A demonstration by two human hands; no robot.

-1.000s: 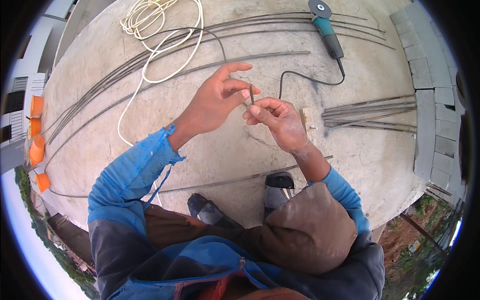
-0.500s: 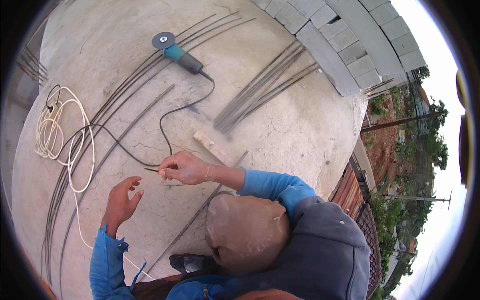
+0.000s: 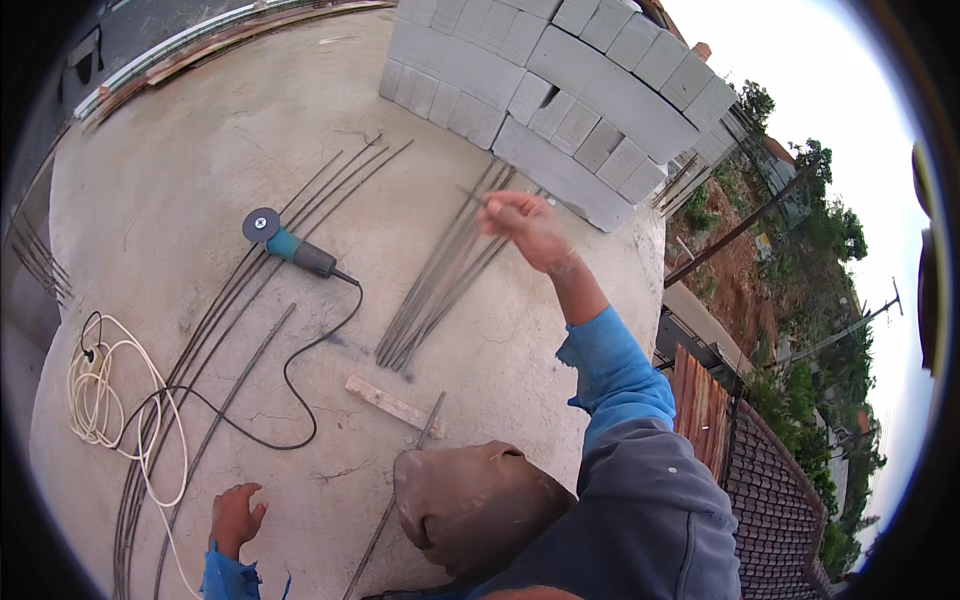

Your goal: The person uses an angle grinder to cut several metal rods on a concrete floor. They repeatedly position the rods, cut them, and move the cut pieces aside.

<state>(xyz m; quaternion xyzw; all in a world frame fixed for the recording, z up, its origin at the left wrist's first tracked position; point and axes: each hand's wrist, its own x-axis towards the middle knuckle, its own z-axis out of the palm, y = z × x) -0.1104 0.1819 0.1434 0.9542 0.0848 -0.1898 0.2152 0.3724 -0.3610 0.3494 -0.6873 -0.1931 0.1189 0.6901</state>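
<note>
My right hand is raised over a bundle of steel rods, with a short thin dark piece pinched at its fingertips, blurred by motion. My left hand is low at the left, fingers loosely bent and apart, holding nothing, beside long rods lying on the concrete slab. A teal angle grinder with a dark disc lies across other rods, its black cord curving down. A pale narrow board lies between my hands, near my bent knee.
A stack of grey blocks stands at the back. A coiled white cable lies at the left. The slab's right edge drops toward rusty sheets, a tiled roof and trees. More rods stick out at the left edge.
The view has swung right toward the blocks. My right hand has moved forward and up with the small piece; my left hand has separated from it and is now low at the left.
</note>
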